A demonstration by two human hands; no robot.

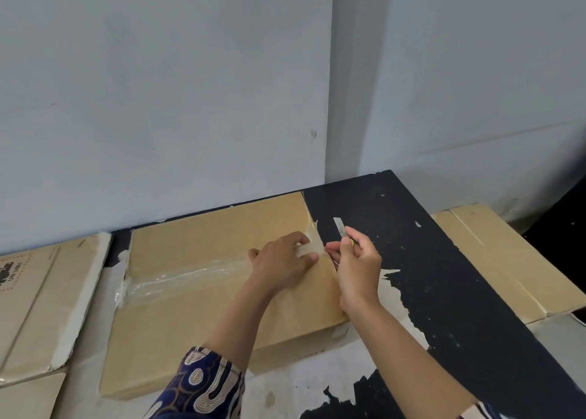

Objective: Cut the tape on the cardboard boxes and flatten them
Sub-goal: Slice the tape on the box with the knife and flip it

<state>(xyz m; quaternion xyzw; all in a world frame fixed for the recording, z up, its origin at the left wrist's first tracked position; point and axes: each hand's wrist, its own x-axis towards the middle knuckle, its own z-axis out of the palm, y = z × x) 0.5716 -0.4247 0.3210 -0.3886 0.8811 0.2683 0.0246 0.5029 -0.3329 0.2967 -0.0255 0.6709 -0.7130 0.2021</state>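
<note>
A flat brown cardboard box [203,291] lies on the table in front of me, with a strip of clear tape [177,277] running across its top from left to right. My left hand [280,264] pinches the loose right end of that tape near the box's right edge. Just to the right, my right hand [358,269] grips a utility knife [340,228] with a yellow handle. Its blade points up and away, clear of the box.
The table [412,260] has a worn black top with white patches where the coating has peeled. Cardboard boxes [41,298] lie at the left edge, another box [513,260] at the right. A pale wall [190,101] stands right behind the table.
</note>
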